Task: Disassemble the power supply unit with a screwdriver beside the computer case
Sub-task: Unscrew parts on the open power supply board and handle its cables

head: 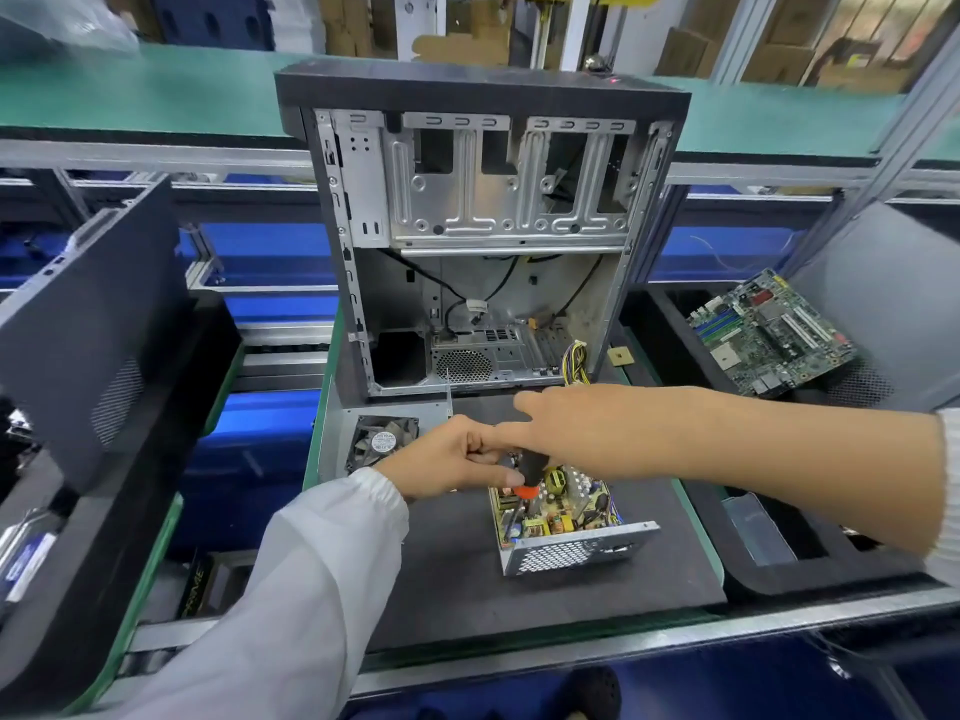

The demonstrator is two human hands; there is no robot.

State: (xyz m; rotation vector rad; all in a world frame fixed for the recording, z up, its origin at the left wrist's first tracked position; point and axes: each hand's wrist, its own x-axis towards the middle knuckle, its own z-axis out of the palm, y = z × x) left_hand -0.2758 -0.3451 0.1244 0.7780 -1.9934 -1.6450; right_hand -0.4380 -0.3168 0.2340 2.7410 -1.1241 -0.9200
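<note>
The opened power supply unit [571,543] lies on the black mat in front of the computer case [483,226], its circuit board exposed and its perforated wall facing me. A screwdriver [531,472] with a black handle and an orange collar stands tip-down inside it. My right hand [561,428] reaches in from the right and grips the top of the handle. My left hand [457,459], in a white sleeve, has curled fingers and its thumb pinches the screwdriver at the collar. The tip is hidden among the components.
The unit's metal cover with its fan [384,439] lies to the left of my hands. A bundle of coloured wires [576,363] hangs at the case's lower right. A motherboard [769,335] sits in the right tray, and a black side panel [88,324] leans at the left.
</note>
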